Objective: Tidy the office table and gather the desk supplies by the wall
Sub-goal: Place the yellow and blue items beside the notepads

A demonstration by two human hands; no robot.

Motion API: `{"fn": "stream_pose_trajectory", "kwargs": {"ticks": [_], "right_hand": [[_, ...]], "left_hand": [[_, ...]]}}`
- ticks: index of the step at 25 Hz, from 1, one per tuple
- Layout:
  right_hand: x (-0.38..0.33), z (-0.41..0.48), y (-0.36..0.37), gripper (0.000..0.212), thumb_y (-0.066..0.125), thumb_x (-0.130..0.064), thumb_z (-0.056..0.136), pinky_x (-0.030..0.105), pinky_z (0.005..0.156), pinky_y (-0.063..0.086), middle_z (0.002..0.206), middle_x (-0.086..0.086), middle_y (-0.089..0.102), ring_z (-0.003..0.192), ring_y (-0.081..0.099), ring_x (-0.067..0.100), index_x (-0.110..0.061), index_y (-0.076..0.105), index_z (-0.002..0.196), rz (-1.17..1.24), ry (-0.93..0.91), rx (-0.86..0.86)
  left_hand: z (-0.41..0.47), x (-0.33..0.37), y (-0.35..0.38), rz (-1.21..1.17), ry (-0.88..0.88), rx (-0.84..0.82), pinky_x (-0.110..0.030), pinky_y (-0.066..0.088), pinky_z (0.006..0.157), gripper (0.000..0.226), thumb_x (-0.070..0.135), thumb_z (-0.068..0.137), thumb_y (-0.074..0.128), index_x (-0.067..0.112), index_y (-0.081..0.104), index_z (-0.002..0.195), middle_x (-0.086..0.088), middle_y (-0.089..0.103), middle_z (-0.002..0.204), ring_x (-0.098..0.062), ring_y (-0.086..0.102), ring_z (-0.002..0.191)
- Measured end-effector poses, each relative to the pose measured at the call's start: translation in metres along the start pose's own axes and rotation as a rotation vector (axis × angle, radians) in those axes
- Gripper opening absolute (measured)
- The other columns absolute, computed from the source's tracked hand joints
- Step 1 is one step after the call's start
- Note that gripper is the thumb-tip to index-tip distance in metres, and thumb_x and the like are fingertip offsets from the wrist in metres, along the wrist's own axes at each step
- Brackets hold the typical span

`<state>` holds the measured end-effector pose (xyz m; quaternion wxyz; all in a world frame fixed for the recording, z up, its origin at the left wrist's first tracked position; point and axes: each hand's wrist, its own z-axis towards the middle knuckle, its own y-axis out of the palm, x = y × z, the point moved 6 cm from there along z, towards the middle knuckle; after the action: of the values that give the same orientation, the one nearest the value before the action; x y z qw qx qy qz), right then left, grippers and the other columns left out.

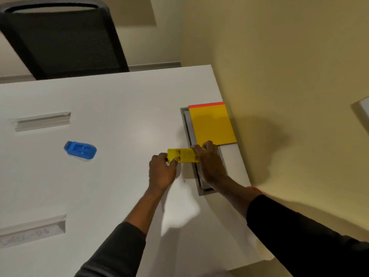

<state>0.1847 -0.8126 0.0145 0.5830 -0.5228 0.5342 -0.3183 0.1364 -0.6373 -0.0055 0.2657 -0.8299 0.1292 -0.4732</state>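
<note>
The white table (pixel 111 108) lies broadly bare at left, its right edge meeting the wall (pixel 279 66). One blue stapler (pixel 80 149) sits alone, well left. The left hand (pixel 162 172) and right hand (pixel 211 164) each grip an end of one yellow stapler (pixel 186 155), just below one yellow notepad (pixel 211 124) by the wall.

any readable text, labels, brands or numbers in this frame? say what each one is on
None readable.
Lower table slot: faint scribble-like marks, too blurred to read.
Yellow plastic piece held by left hand and right hand: moulded relief only, no print visible.
Blue item, yellow pad: no text visible.
</note>
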Motion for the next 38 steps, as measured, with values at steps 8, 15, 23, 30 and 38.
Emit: {"fn": "stream_pose_trajectory", "kwargs": {"ticks": [8, 15, 23, 30, 38], "right_hand": [[0.104, -0.009, -0.013, 0.058, 0.051, 0.012, 0.092, 0.042, 0.091, 0.054, 0.138, 0.021, 0.041, 0.124, 0.051, 0.039, -0.017, 0.055, 0.143, -0.032, 0.252, 0.021], [0.124, 0.003, -0.007, 0.052, 0.06, 0.003, 0.093, 0.039, 0.091, 0.052, 0.139, 0.018, 0.041, 0.123, 0.051, 0.035, -0.014, 0.052, 0.141, -0.082, 0.277, -0.14], [0.138, 0.017, 0.002, 0.049, 0.062, 0.005, 0.09, 0.038, 0.08, 0.051, 0.136, 0.02, 0.043, 0.118, 0.052, 0.038, -0.01, 0.054, 0.135, -0.087, 0.241, -0.139], [0.13, 0.011, -0.009, 0.066, 0.062, 0.004, 0.086, 0.045, 0.093, 0.051, 0.146, 0.022, 0.041, 0.124, 0.049, 0.039, -0.01, 0.044, 0.148, -0.182, 0.234, -0.103], [0.035, 0.023, -0.03, 0.079, 0.078, 0.006, 0.069, 0.047, 0.076, 0.057, 0.136, 0.019, 0.049, 0.121, 0.049, 0.039, -0.01, 0.051, 0.142, -0.043, -0.011, 0.054]], "left_hand": [[0.005, 0.044, 0.102, -0.001, 0.007, -0.259, -0.044, 0.056, 0.094, 0.028, 0.028, 0.101, 0.067, 0.009, 0.07, 0.121, -0.017, 0.067, 0.121, -0.036, 0.065, 0.115], [0.023, 0.045, 0.131, 0.083, -0.027, -0.374, -0.053, 0.054, 0.103, 0.038, 0.04, 0.097, 0.073, 0.01, 0.07, 0.12, -0.016, 0.069, 0.122, -0.034, 0.062, 0.119], [0.026, 0.049, 0.146, 0.152, 0.016, -0.33, -0.045, 0.05, 0.107, 0.054, 0.043, 0.095, 0.074, 0.014, 0.06, 0.138, -0.016, 0.052, 0.138, -0.033, 0.05, 0.132], [0.017, 0.036, 0.121, 0.255, 0.109, -0.291, -0.042, 0.048, 0.109, 0.063, 0.045, 0.097, 0.071, 0.009, 0.05, 0.144, -0.014, 0.049, 0.145, -0.032, 0.046, 0.138], [-0.009, -0.098, -0.008, 0.604, 0.077, -0.044, -0.046, 0.038, 0.121, 0.1, 0.069, 0.087, 0.066, 0.006, 0.029, 0.156, -0.018, 0.022, 0.166, -0.041, 0.028, 0.153]]}}
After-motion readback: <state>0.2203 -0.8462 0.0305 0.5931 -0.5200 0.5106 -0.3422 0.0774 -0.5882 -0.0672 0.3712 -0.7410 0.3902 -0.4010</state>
